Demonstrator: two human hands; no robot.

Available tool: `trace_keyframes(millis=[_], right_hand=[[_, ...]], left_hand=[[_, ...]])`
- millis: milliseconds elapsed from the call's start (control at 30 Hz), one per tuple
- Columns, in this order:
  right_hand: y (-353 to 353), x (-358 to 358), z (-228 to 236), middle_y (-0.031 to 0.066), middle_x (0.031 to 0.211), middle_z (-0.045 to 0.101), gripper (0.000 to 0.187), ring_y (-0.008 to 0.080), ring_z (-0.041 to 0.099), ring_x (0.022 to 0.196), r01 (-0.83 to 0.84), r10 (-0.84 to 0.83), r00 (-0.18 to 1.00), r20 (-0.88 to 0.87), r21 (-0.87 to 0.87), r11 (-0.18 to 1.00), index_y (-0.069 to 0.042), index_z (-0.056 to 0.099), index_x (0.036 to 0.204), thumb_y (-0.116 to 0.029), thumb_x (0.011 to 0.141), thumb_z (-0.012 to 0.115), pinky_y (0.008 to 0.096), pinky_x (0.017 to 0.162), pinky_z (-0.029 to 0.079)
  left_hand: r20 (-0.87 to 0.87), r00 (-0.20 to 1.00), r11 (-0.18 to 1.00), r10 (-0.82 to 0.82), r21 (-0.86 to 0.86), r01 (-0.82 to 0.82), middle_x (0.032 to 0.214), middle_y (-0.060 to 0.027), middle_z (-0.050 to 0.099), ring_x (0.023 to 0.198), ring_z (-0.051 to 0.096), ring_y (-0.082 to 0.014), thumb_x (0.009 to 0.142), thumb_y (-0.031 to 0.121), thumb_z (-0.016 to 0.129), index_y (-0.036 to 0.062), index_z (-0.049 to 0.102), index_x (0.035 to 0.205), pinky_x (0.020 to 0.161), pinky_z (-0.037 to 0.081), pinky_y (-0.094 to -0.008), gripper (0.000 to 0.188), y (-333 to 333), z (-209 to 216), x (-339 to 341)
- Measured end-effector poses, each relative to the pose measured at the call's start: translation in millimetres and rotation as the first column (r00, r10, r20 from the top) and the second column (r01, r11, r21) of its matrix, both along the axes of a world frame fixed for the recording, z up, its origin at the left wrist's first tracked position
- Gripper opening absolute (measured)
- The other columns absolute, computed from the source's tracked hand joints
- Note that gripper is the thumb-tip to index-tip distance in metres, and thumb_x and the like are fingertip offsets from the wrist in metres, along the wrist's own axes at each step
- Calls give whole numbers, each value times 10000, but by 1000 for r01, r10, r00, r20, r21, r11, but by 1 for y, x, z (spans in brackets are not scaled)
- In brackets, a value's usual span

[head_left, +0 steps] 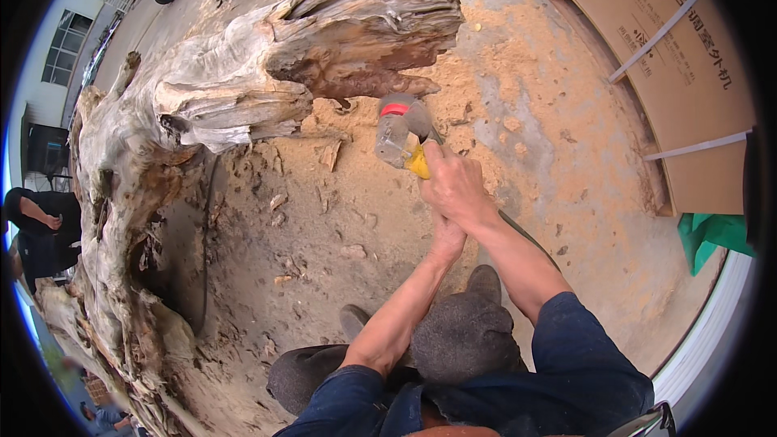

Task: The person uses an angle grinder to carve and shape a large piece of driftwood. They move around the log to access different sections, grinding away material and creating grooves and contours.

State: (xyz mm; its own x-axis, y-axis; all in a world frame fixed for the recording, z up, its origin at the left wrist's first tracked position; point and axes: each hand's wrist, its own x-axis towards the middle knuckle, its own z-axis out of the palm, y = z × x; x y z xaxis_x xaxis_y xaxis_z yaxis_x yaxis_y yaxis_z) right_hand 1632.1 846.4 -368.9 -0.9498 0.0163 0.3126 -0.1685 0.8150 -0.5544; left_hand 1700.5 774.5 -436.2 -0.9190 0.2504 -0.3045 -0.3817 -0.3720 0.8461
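My right hand [455,182] is closed around the yellow rear part of a dusty angle grinder [396,131], which has a grey, rounded head and a red band. My left hand [447,236] is tucked under the right one; its fingers are hidden, so its hold cannot be seen. The grinder's head is beside the lower edge of a big weathered tree trunk [227,73] with a ragged, hollowed end. Whether it touches the wood I cannot tell. A dark cord [530,235] runs back past my right forearm.
Sawdust and wood chips cover the concrete floor [518,113]. A large strapped cardboard box [680,73] stands at the right, with green sheeting [711,235] below it. Another dark cable [207,251] lies by the trunk. At the far left is another person [48,226] in dark clothes.
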Motion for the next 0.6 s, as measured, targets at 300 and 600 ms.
trace_keyframes(millis=[300,600], right_hand=[[-51,-36,10,212,799,692,252,391,733,689,-113,112,993,35,2,994,3,574,978,-40,767,704,492,565,572],[13,6,12,220,878,724,404,401,732,740,168,-200,970,-138,-211,963,22,624,1111,-77,759,796,456,617,579]], left_hand=[[-60,995,996,79,-47,-82,1302,-66,599,1150,583,-178,1020,109,675,28,512,1426,976,517,-361,445,-37,24,-30],[-1,996,910,-88,-407,80,1192,-122,704,959,706,-172,1021,39,609,-35,568,1433,740,575,-297,421,-96,13,-59]])
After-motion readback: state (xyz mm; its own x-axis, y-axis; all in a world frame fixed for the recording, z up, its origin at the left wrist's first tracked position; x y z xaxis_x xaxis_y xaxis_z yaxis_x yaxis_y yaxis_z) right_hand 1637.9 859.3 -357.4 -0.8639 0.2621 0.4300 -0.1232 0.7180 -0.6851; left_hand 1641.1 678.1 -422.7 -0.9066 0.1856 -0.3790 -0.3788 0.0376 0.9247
